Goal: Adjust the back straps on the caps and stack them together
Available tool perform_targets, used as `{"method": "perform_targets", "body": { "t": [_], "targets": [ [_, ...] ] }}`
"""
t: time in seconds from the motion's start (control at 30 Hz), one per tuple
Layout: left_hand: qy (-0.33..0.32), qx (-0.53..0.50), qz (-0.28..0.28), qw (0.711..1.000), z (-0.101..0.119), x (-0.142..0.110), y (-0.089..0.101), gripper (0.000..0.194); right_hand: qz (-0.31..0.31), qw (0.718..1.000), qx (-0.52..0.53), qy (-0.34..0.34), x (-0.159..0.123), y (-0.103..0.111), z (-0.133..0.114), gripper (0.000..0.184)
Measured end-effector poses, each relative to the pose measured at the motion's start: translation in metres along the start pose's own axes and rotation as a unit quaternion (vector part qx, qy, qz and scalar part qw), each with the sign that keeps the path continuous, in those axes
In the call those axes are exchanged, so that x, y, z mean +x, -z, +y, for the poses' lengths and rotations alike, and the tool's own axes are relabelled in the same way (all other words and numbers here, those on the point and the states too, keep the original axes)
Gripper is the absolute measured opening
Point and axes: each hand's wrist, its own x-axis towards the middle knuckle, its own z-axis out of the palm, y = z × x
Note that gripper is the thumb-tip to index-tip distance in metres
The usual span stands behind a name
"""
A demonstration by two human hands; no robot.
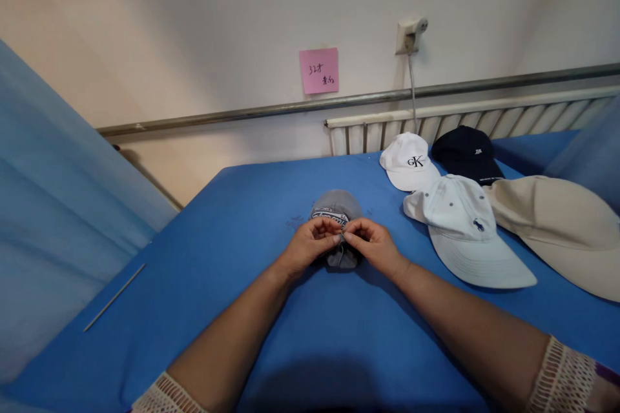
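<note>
A grey cap (338,198) with a lettered patch lies on the blue-covered table in front of me. My left hand (310,244) and my right hand (372,245) meet over its near side, thumbs and fingertips pinched together. Between the fingertips is a thin part of the cap, which looks like its strap; the fingers hide most of it. A small opening in the cap shows just below the hands.
To the right lie a white cap (409,156), a black cap (462,150), a pale blue cap (460,213) and a beige cap (566,213). A thin stick (115,297) rests at the left. Behind are a metal rail (271,110) and a radiator (465,115); a blue curtain (62,206) hangs left.
</note>
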Motion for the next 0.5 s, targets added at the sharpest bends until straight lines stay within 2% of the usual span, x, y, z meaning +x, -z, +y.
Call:
{"method": "perform_targets", "body": {
  "t": [0.17,0.3,0.37,0.5],
  "targets": [
    [-0.002,0.029,-0.033,0.999,0.0,0.0,-0.002,0.036,0.032,0.999,0.019,-0.005,0.002,-0.002,-0.001,0.02],
    [-0.051,0.133,-0.031,0.989,-0.003,0.0,-0.003,0.033,0.039,0.999,0.002,0.009,0.0,-0.003,-0.003,0.019],
    [-0.095,0.212,-0.008,0.973,-0.004,-0.002,-0.006,0.028,0.04,0.999,-0.007,0.011,-0.001,-0.004,-0.005,0.019],
    [-0.168,0.359,0.03,0.918,-0.002,-0.007,-0.012,0.017,0.044,0.999,-0.008,0.005,-0.002,-0.005,-0.004,0.023]
  ]
}}
